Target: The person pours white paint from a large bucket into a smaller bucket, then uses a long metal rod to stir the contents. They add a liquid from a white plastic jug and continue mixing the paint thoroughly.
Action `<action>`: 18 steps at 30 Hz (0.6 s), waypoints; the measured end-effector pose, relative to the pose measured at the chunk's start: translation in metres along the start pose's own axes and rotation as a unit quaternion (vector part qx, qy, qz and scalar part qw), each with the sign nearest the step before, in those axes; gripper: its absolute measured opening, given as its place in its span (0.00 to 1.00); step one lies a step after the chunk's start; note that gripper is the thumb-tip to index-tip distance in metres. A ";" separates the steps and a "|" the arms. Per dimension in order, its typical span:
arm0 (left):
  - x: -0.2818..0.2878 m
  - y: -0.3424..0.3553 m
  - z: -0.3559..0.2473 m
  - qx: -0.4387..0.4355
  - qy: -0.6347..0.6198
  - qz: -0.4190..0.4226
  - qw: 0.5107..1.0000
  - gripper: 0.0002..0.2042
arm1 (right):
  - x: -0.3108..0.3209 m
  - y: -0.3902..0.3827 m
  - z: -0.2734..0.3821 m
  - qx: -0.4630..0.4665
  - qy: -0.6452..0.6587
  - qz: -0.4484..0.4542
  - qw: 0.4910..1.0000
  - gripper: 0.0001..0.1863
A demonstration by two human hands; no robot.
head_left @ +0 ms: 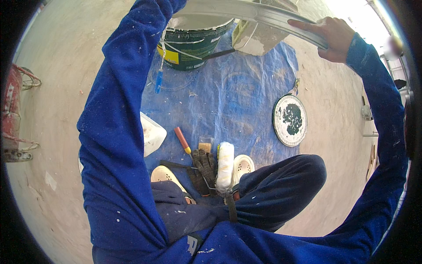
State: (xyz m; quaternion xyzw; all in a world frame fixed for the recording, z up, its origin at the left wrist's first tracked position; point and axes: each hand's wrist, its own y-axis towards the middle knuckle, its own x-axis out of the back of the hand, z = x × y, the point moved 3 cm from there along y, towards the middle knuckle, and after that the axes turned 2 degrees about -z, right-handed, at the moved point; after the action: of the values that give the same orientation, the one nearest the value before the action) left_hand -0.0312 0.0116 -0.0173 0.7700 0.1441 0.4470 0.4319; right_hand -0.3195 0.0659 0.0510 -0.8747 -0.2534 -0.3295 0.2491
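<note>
Overhead at the top of the view, a long pale metal bar (263, 15) runs from beside my left sleeve to my right hand (336, 38). My right hand is closed round its right end, the index finger stretched along the bar. My left arm (118, 101) reaches up and its hand lies beyond the top edge. Below the bar stands a dark green bucket (189, 46) of whitish material, with a yellow label. A blue-handled tool (158, 81) hangs at its side, and a dark handle (220, 53) juts out to the right.
Blue sheeting (211, 97) covers the floor. A splattered white lid (281, 132) lies right, a white container (153, 134) left. By my clogs are a paint roller (226, 163), dark gloves (204, 166) and a red-handled tool (182, 137). A pale block (259, 39) stands beside the bucket.
</note>
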 end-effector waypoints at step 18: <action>0.001 0.001 0.000 0.045 0.015 0.033 0.998 0.20 | 0.008 0.003 -0.005 0.033 -0.113 -0.144 0.983 0.47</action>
State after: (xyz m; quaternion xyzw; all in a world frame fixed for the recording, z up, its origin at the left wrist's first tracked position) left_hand -0.0308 0.0109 -0.0159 0.7865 0.1450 0.4653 0.3793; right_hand -0.3142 0.0630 0.0591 -0.8519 -0.4142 -0.2525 0.1975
